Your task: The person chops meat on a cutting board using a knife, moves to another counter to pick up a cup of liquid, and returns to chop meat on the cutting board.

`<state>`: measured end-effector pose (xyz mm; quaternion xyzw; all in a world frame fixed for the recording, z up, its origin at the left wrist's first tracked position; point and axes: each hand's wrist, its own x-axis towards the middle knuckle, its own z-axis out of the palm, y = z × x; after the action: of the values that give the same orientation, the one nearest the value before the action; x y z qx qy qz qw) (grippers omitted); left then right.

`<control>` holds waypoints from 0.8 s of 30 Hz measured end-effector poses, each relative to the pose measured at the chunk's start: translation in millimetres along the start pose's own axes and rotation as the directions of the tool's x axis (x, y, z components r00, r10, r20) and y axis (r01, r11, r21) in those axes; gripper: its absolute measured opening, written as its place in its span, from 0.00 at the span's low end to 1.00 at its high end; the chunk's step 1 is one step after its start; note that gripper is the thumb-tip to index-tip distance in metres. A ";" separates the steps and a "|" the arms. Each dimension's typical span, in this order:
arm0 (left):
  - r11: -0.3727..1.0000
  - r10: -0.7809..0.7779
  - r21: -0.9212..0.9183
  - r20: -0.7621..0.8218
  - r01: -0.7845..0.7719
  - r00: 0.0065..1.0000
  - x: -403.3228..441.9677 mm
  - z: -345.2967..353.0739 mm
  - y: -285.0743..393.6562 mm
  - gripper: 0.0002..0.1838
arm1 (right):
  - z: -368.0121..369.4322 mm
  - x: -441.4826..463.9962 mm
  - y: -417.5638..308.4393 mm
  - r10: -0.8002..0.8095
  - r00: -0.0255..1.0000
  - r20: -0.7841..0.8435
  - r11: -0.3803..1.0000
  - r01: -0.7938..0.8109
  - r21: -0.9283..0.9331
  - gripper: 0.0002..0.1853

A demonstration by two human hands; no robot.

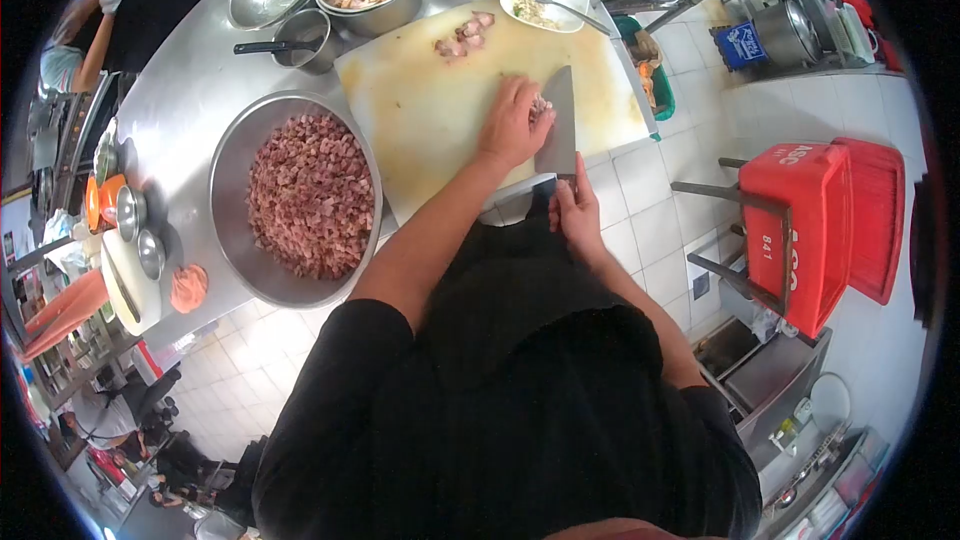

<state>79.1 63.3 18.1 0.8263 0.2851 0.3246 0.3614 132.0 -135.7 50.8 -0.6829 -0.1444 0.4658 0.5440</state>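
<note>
Two hands (515, 125), one cleaver (563, 128), one cutting board (410, 120)

The worktop (190, 70) is glossy metal, bright where light catches it; the board (400, 90) looks like smooth plastic, mostly matt. The knife (563, 115) has a smooth metal blade with a soft sheen. The bowl (230, 200) is duller metal, the diced meat (308, 195) rough-surfaced. The bin (800, 230) is smooth, semi-gloss plastic; the shirt (510, 410), matt cloth.

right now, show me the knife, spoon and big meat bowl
knife (563, 132), head view, middle of the blade
spoon (569, 10), head view, on the handle
big meat bowl (230, 185), head view, inner wall
</note>
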 end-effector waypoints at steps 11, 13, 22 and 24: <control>0.999 -0.011 0.036 -0.102 0.014 0.995 -4.3 17.5 6.5 0.19 | 35.8 13.3 0.3 -0.031 0.997 0.065 0.993 0.024 0.113 0.39; 0.999 -0.034 0.006 -0.129 0.035 0.991 -6.5 20.0 8.0 0.18 | 32.2 13.8 1.6 -0.045 0.995 0.085 0.996 0.038 0.080 0.39; 0.989 -0.064 0.093 -0.436 0.115 0.898 -4.1 -55.6 37.9 0.14 | 37.7 3.3 -61.7 -0.188 0.870 0.455 0.973 0.229 -0.036 0.37; 0.960 -0.007 0.236 -0.511 0.149 0.859 -3.2 -106.3 47.4 0.13 | 61.3 5.3 -81.4 -0.272 0.797 0.539 0.929 0.364 -0.070 0.36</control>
<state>9.4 77.6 110.3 0.7410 0.4444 0.4730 0.1723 111.4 -64.9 121.3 -0.5409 -0.4380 0.5203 0.4948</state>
